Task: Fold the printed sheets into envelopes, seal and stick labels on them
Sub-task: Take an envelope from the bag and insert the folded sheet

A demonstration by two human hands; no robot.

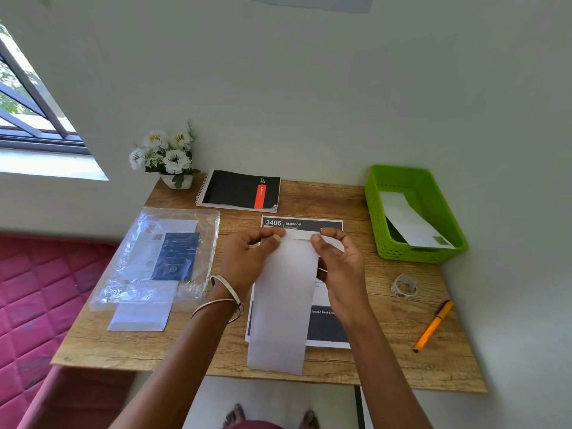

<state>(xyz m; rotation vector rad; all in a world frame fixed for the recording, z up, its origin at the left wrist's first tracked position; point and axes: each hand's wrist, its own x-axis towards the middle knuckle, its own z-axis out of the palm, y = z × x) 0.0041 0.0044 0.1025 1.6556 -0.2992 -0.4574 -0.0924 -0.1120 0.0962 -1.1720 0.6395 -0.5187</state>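
Both hands, left hand point(250, 252) and right hand point(339, 267), have fingers pinched shut on the envelope point(283, 298) flap, held above the printed sheet point(328, 323), probably to crease it for sealing.

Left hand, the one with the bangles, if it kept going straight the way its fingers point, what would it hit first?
Probably the right hand. The left hand points rightward along the top flap of the white envelope, where both hands pinch opposite ends. Depth is hard to judge.
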